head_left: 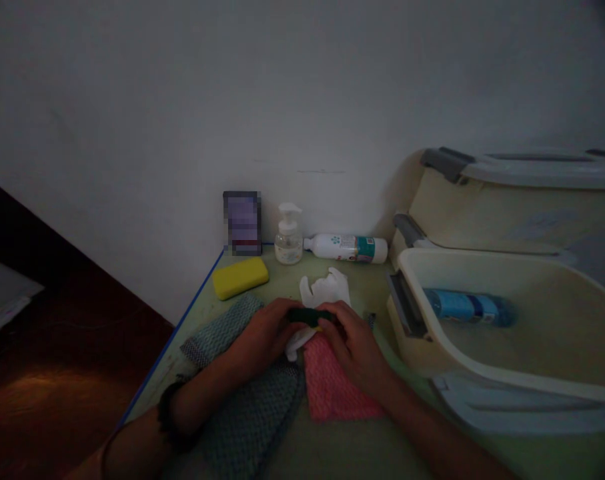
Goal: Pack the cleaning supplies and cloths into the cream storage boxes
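Observation:
Between both hands is a sponge with a dark green scouring side [309,317] and a bit of yellow below it. My left hand [272,327] closes on its left end, my right hand [349,337] on its right end. Under and behind them lies a white, irregular piece [327,288] that I cannot identify. A pink woven cloth [337,393] lies beneath my right hand. Grey-green woven cloths, one folded [227,328] and another [252,417] nearer me, lie around my left forearm.
At the back stand a blurred, screen-like panel [243,223] and a clear pump bottle [288,243]; a white bottle [349,247] lies beside them. A yellow block [241,277] rests at the left edge. On the right, an open storage bin [447,357] holds a blue bottle [465,307].

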A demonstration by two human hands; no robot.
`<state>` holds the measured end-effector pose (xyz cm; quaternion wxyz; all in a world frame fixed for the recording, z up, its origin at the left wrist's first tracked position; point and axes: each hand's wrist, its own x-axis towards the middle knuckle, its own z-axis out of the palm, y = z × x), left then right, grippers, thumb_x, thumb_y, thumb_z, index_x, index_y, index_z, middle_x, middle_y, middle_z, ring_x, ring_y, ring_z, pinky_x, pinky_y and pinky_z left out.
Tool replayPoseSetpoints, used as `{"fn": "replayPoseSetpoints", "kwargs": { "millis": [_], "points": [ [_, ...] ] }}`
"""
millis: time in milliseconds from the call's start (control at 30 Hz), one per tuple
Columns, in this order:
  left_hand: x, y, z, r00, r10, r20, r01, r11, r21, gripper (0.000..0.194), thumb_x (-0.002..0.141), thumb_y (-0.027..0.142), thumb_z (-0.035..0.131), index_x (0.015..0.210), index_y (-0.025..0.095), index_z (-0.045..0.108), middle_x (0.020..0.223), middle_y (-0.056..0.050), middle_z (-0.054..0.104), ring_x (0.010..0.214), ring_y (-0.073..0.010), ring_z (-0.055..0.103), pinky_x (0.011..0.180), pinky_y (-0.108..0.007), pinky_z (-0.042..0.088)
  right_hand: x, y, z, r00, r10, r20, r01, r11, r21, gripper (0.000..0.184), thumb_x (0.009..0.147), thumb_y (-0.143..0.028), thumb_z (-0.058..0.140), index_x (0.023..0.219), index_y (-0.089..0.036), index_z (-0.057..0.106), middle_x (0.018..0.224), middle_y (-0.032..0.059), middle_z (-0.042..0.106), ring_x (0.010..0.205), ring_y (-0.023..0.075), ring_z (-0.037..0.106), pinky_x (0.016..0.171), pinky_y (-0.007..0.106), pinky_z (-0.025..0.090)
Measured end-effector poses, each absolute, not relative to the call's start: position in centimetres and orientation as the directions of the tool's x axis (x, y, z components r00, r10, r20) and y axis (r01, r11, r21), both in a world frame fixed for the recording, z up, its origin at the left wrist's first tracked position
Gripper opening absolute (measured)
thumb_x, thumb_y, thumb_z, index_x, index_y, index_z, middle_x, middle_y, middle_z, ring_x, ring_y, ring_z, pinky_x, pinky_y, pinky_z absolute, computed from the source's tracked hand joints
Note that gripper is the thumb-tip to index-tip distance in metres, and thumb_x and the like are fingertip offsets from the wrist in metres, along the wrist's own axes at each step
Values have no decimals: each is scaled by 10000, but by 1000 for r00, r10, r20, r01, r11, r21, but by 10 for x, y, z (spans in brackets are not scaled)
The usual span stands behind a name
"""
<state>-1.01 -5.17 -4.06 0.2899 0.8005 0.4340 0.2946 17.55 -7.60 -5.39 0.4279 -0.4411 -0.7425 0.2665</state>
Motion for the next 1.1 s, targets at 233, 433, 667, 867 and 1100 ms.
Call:
{"fn": "replayPoseSetpoints", "kwargs": {
  "millis": [233, 433, 667, 867, 1100],
  "points": [
    [-12, -46, -30, 490, 872, -2, 478, -266, 837, 265, 876, 362, 444, 879, 143, 595, 664, 3, 627, 564, -121, 540, 530, -220, 394, 176, -72, -56, -201, 919, 340, 338, 391, -856, 222, 888, -286, 491, 1075, -184, 552, 1051, 88, 556, 915, 172, 575, 797, 310, 472],
    [-15, -42, -35, 478, 878, -30, 371, -170, 913, 302, 864, 416, 461, 989, 161, 562, 785, -21, 645, 676, -149, 582, 592, -241, 438, 176, -72, -56, -143, 961, 235, 213, 262, -941, 279, 892, -346, 476, 1119, -185, 494, 790, 11, 558, 727, 141, 585, 658, 265, 492],
    [-15, -44, -46, 434, 887, 158, 88, -216, 972, 411, 746, 320, 645, 1104, 206, 477, 1044, -51, 621, 968, -194, 597, 856, -343, 462, 178, -72, -54, -167, 957, 238, 208, 270, -940, 253, 910, -385, 431, 1039, -187, 520, 820, 27, 592, 753, 151, 600, 657, 262, 493],
    [-15, -47, -43, 291, 946, 144, 214, -211, 954, 307, 721, 332, 666, 963, 185, 545, 936, -52, 665, 907, -225, 631, 865, -400, 476, 176, -74, -57, -235, 919, 315, 175, 359, -917, 342, 838, -306, 561, 1147, -188, 473, 1062, 82, 606, 870, 168, 620, 764, 306, 514],
    [-16, -37, -12, 498, 863, 83, 151, -181, 972, 297, 730, 238, 678, 979, 162, 536, 924, -38, 652, 870, -178, 626, 820, -338, 490, 172, -86, -46, -141, 899, 416, 242, 438, -865, 233, 859, -189, 474, 1092, -185, 463, 1013, 79, 570, 899, 179, 581, 775, 327, 500]
  ]
}}
